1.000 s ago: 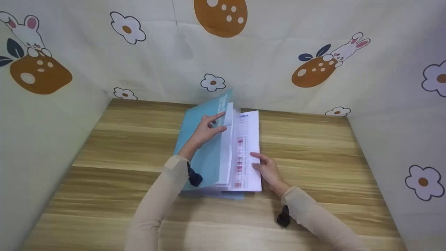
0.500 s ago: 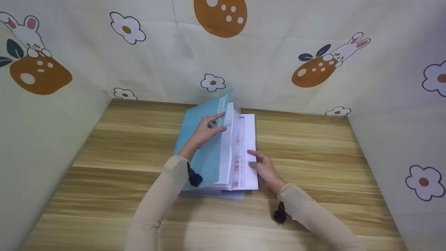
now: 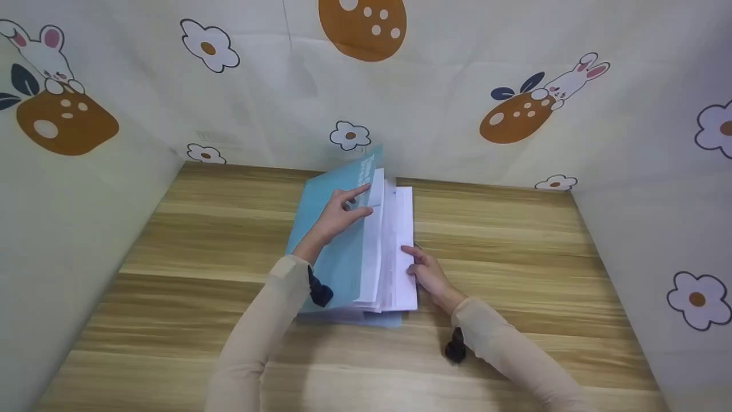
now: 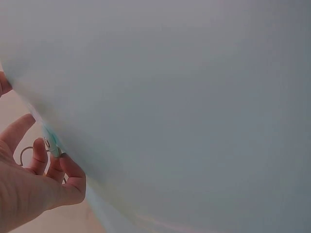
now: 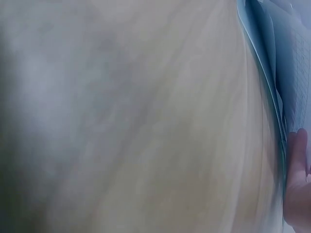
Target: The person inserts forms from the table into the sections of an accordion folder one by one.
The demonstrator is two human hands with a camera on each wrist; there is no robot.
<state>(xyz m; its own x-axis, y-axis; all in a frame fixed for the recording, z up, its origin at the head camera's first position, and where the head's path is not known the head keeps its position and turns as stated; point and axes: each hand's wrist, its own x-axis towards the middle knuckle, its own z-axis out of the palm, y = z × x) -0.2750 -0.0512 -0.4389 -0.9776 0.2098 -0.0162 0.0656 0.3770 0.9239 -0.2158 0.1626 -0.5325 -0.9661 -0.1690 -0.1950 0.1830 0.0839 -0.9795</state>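
A light-blue document folder [image 3: 331,229] with white lettering lies partly open on the wood table, its cover slanting up to the right over white inner sheets [image 3: 374,246]. My left hand [image 3: 336,217] holds the cover near its free edge, index finger and thumb spread. With thumb and index finger at its edge, my right hand [image 3: 430,277] grips a white paper [image 3: 406,240] that sticks out on the right. In the left wrist view the cover [image 4: 184,111] fills most of the frame; a small teal clip-like piece [image 4: 52,144] with thin wire loops shows among fingers there.
Wood-grain table top [image 3: 503,246] extends around the folder. A pale cloth [image 3: 440,91] printed with rabbits and flowers hangs behind and at both sides. The folder's upper corner stands close to the back cloth. A blue lower cover edge [image 3: 389,320] pokes out underneath.
My right hand has moved left with the white paper, so less of it sticks out and its printed red table is now mostly hidden. The left hand and cover have stayed put.
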